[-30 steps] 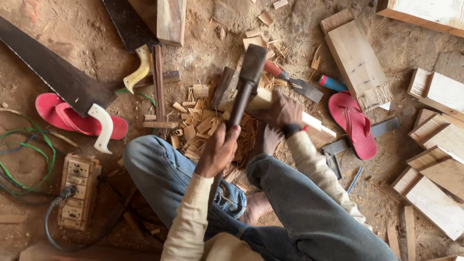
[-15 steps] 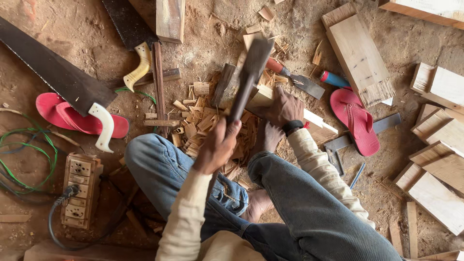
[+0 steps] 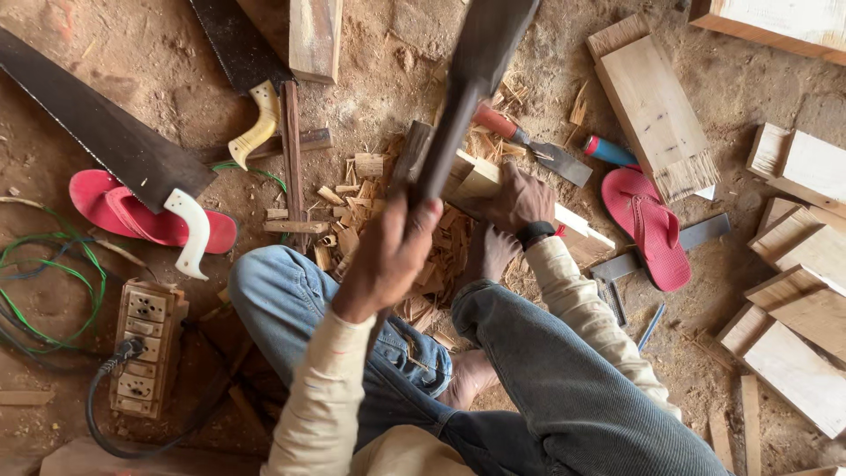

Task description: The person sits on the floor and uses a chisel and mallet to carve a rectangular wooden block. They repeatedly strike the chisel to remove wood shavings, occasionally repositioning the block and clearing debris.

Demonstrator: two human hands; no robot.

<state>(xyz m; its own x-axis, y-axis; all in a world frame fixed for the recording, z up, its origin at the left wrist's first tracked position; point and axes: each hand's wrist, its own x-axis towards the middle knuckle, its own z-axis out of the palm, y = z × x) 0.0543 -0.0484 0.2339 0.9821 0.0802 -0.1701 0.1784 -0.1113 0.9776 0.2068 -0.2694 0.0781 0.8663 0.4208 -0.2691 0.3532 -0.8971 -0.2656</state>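
A long dark wooden mallet is gripped by its handle in the left hand, whose fingers are wrapped fully around it; the mallet is raised and its broad head reaches the top edge of the view. The right hand is pressed down, fingers curled, on a pale squared block of wood that lies on the dirt floor amid a heap of light wood chips. Whether the block is clasped or only steadied cannot be told. A black wristband is worn on the right wrist.

Just beyond the block, a red-handled chisel with a flat metal blade is seen on the floor. Near the floor's left edge, a large handsaw with a dark blade and white handle lies partly over a red flip-flop; a second saw with a cream handle lies near the top edge. Another red flip-flop is seen toward the right, beside a pale wooden plank. A brown socket board with a black plug and green wire are found at the lower left corner. Legs in blue jeans are folded on the floor.
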